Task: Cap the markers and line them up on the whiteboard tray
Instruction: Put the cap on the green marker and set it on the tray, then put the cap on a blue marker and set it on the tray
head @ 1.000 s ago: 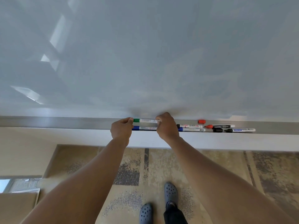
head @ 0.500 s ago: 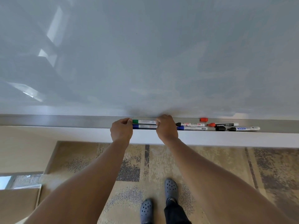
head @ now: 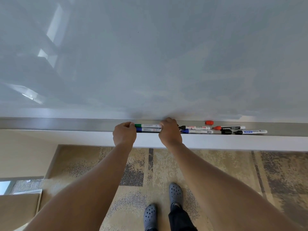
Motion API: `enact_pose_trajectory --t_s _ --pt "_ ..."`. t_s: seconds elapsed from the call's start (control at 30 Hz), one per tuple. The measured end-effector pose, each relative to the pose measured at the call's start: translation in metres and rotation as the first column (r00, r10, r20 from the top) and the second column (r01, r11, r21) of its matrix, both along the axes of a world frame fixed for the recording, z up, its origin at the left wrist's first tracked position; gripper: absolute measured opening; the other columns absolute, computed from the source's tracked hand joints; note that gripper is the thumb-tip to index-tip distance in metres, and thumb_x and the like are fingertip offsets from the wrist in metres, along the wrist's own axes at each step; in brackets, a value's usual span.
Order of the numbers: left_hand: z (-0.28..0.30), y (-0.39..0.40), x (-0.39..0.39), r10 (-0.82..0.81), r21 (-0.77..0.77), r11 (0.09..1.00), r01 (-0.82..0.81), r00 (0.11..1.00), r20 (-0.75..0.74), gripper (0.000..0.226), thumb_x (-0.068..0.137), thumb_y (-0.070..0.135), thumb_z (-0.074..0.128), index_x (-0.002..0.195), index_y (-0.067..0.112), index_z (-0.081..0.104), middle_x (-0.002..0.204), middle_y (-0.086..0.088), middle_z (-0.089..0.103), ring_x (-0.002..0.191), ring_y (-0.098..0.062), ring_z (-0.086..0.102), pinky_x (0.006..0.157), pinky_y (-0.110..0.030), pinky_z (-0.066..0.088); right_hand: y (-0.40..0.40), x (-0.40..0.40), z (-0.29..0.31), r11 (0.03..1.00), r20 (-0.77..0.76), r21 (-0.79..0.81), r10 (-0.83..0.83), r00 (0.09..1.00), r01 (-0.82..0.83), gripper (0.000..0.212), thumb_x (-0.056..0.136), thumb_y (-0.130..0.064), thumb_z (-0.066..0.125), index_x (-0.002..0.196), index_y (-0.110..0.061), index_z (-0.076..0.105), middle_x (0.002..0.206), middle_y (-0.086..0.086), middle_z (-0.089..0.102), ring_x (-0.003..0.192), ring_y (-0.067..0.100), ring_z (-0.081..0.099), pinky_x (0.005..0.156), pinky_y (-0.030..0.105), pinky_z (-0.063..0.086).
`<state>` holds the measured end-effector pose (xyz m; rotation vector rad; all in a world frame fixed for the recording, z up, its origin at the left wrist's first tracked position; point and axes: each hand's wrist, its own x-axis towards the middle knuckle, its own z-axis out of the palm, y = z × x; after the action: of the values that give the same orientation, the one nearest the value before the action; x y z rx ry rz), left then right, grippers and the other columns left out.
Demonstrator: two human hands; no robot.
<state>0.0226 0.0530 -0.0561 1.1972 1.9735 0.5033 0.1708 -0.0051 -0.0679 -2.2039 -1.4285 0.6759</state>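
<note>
A green-capped marker (head: 148, 125) and a blue-capped marker (head: 149, 130) lie side by side on the metal whiteboard tray (head: 66, 125). My left hand (head: 124, 134) pinches their left ends and my right hand (head: 170, 131) covers their right ends. To the right lie a black-tipped marker (head: 195, 127), a blue-capped marker (head: 197, 131), a red-tipped black marker (head: 230, 127) and a black-tipped marker with blue lettering (head: 251, 132). A loose red cap (head: 209, 122) and a loose black cap (head: 226, 131) rest on the tray.
The whiteboard (head: 150, 55) fills the upper view. A white ledge (head: 233, 143) runs under the tray. Below are a patterned carpet (head: 141, 172), my two dark shoes (head: 175, 195), and a cardboard box (head: 18, 209) at the lower left.
Both hands stay on the ends of the green and blue markers. The two markers now lie closer together and level on the tray; the view has shifted slightly.
</note>
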Motion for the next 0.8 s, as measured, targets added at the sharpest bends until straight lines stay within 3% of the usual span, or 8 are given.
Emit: enact_pose_trajectory --t_s 0.2,0.37,0.6,0.8 --pt "0.006 -0.002 0.006 -0.007 0.064 0.998 0.007 1.0 -0.004 0.028 0.091 0.029 0.056 0.116 0.024 0.069 0.111 0.009 0.07 0.084 -0.016 0.065 0.08 -0.035 0.056 -0.002 0.012 0.001 1.0 0.041 -0.008 -0.012 0.999 0.012 0.025 0.079 0.01 0.045 0.096 0.001 0.06 0.107 0.012 0.056 0.109 0.028 0.044 0.074 0.026 0.032" --pt "0.011 -0.013 0.026 -0.203 0.159 0.966 0.206 0.979 -0.035 0.017 0.094 0.025 0.059 0.108 0.028 0.068 0.107 0.01 0.066 0.084 -0.009 0.06 0.07 -0.024 0.044 -0.011 0.03 0.006 0.999 0.099 -0.001 -0.035 0.994 0.036 0.021 0.076 0.008 0.049 0.089 -0.002 0.062 0.1 0.01 0.058 0.102 0.029 0.047 0.072 0.032 0.042" --pt "0.01 -0.037 0.064 -0.531 0.207 0.801 0.562 0.826 -0.188 0.013 0.093 0.031 0.061 0.104 0.033 0.067 0.11 0.015 0.062 0.08 -0.002 0.053 0.067 -0.022 0.043 -0.034 0.061 0.018 1.0 0.134 -0.024 0.014 0.991 -0.011 0.033 0.076 0.009 0.052 0.103 -0.004 0.064 0.103 0.01 0.055 0.1 0.028 0.047 0.077 0.037 0.049" --pt "0.01 -0.045 0.091 -0.689 0.141 0.639 0.757 0.644 -0.332 0.02 0.093 0.025 0.056 0.108 0.03 0.069 0.111 0.005 0.062 0.087 -0.014 0.061 0.066 -0.025 0.048 -0.047 0.079 0.024 0.996 0.16 -0.07 0.058 0.985 -0.047 0.035 0.078 0.002 0.058 0.111 -0.009 0.065 0.109 0.009 0.056 0.101 0.027 0.049 0.082 0.038 0.049"
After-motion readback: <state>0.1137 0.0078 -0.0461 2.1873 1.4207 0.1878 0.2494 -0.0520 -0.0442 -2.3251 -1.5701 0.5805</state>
